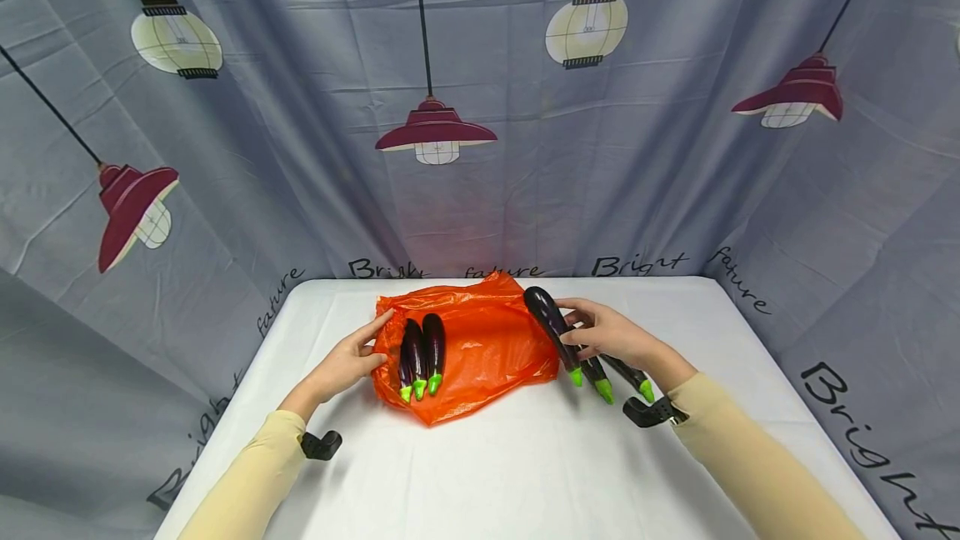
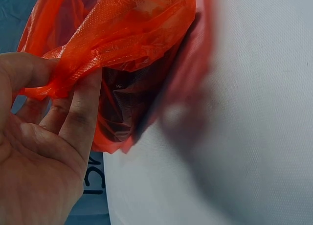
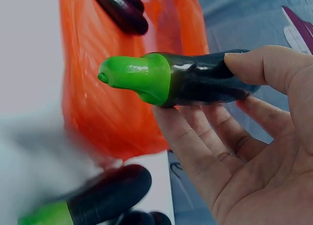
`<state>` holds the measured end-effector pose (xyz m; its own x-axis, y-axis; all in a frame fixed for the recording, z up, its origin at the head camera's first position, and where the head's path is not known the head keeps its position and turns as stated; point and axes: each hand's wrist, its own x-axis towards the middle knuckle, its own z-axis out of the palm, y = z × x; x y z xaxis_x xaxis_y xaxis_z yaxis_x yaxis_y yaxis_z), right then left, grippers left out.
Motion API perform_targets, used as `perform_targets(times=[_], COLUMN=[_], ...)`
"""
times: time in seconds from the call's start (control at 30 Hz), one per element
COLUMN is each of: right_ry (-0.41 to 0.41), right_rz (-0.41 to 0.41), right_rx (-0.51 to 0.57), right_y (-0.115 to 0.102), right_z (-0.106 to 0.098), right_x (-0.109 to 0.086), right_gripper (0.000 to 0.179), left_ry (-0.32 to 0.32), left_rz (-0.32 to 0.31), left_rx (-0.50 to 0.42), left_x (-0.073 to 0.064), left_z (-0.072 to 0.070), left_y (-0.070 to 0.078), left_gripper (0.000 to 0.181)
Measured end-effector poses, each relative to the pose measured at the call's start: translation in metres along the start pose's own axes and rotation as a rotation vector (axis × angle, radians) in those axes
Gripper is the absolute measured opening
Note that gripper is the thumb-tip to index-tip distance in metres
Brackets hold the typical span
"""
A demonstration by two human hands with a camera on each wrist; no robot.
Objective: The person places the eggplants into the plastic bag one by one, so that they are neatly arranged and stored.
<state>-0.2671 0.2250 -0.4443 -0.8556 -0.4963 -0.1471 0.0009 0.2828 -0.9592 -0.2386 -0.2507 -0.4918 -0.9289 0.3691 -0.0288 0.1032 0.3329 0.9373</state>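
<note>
My right hand (image 1: 611, 332) pinches a dark purple eggplant (image 1: 550, 322) between thumb and fingers, its green stem end pointing down toward me. In the right wrist view this eggplant (image 3: 195, 80) hangs beside the orange plastic bag (image 3: 93, 98). On the left, my left hand (image 1: 341, 369) pinches the edge of the orange plastic bag (image 1: 487, 348), thumb on one side and fingers on the other, as the bag edge (image 2: 98, 58) in the left wrist view shows. Three eggplants (image 1: 422, 357) lie side by side at the bag's left end, green ends toward me.
Two more eggplants (image 1: 597, 377) (image 1: 633, 377) lie on the white table (image 1: 480, 482) under and beside my right hand. A grey curtain (image 1: 495, 215) printed with lamps and lettering hangs behind the table and at both sides.
</note>
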Motion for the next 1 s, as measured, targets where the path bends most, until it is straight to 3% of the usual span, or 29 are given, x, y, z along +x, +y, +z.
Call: perform_targets(times=[0.57, 1.0], right_ry=[-0.070, -0.112], right_rz=[0.019, 0.032], right_rx=[-0.065, -0.004], right_y=[0.000, 0.006], right_z=[0.048, 0.087], right_x=[0.023, 0.054], right_gripper=[0.069, 0.065], left_ry=[0.001, 0.000], left_rz=[-0.013, 0.005], left_rx=[-0.014, -0.006], left_x=[-0.001, 0.000], left_z=[0.000, 0.000], left_y=[0.002, 0.002], left_gripper=[0.076, 0.076])
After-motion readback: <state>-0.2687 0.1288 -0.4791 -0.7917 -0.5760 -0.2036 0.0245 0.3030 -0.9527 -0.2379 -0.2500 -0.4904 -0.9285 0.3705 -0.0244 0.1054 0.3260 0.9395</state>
